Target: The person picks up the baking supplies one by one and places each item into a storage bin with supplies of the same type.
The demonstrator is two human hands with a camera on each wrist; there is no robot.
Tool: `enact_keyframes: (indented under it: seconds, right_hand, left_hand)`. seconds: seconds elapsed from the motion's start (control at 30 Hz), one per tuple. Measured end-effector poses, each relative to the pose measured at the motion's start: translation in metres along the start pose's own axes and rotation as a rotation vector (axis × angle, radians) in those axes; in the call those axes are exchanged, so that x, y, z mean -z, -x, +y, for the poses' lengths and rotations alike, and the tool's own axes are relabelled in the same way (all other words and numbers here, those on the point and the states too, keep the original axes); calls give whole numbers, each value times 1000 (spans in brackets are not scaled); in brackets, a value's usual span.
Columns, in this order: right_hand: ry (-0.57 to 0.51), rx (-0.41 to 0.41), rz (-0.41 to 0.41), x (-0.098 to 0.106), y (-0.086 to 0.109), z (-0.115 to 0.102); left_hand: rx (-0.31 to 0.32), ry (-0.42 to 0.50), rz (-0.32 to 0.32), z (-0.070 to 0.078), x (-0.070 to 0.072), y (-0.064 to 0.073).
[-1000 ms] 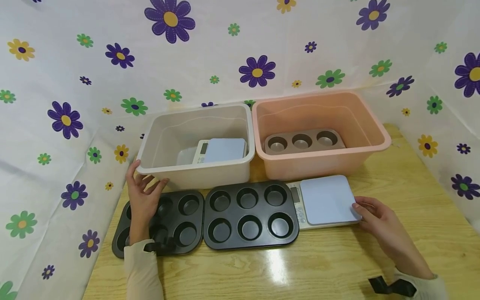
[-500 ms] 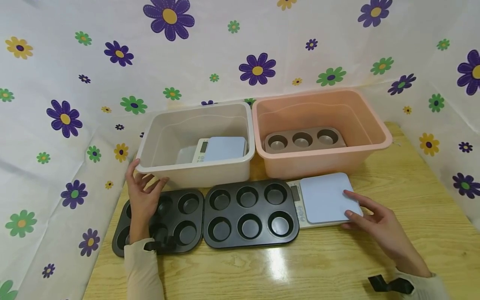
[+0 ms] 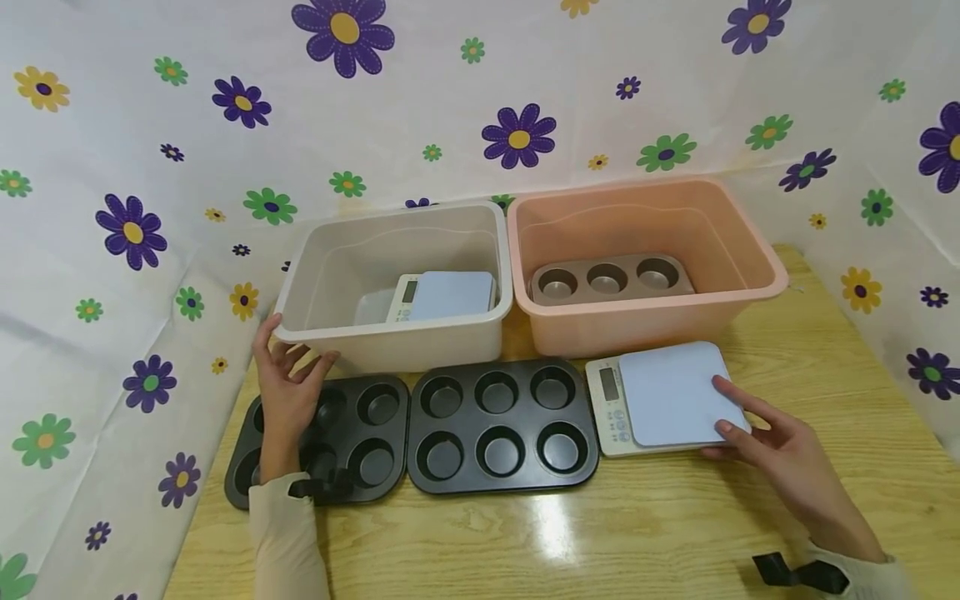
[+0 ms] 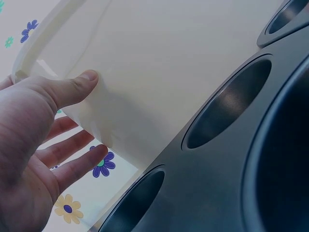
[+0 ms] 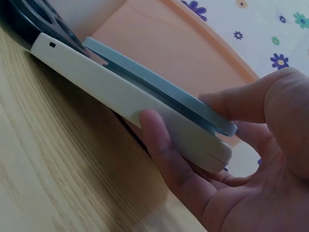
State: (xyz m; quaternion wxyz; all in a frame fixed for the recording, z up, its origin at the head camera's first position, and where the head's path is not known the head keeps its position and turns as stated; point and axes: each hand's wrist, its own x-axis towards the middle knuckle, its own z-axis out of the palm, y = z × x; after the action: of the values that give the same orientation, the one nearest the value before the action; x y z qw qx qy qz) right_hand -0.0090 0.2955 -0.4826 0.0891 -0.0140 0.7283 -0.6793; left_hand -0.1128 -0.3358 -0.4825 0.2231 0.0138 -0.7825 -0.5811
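In the head view my right hand (image 3: 795, 467) grips the right end of a kitchen scale (image 3: 675, 392) with a pale blue top plate. Fingers lie both over and under it in the right wrist view, and its right end is raised off the wooden table. My left hand (image 3: 288, 404) holds the front left corner of a white plastic bin (image 3: 420, 346), thumb against the front wall. A second kitchen scale (image 3: 453, 296) lies in that bin. Left of the gripped scale, two black muffin pans (image 3: 468, 425) lie side by side; my left forearm covers part of the farther one.
A pink plastic bin (image 3: 645, 317) stands against the white bin's right side. Inside it lies a brown muffin pan (image 3: 582, 285). A flower-printed cloth (image 3: 405, 108) rises behind the wooden table (image 3: 480, 542) and along both sides.
My right hand has shifted its fingers onto the scale's top and beneath it. The scale has moved a little to the right, away from the black muffin pan. My left hand stays at the bin corner.
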Motion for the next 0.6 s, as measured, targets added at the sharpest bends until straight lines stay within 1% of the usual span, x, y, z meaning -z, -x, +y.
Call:
enact_keyframes:
  seconds: [0.17,0.4,0.6]
  right_hand:
    - [-47,-8,20,6,4,-1]
    - [-163,37,12,9,7,-6]
    - [-155,-1,26,9,8,-10]
  left_hand:
    - [4,6,2,1,1,-1]
    - [0,6,5,0,0,0]
    - [-1,8,2,0,0,0]
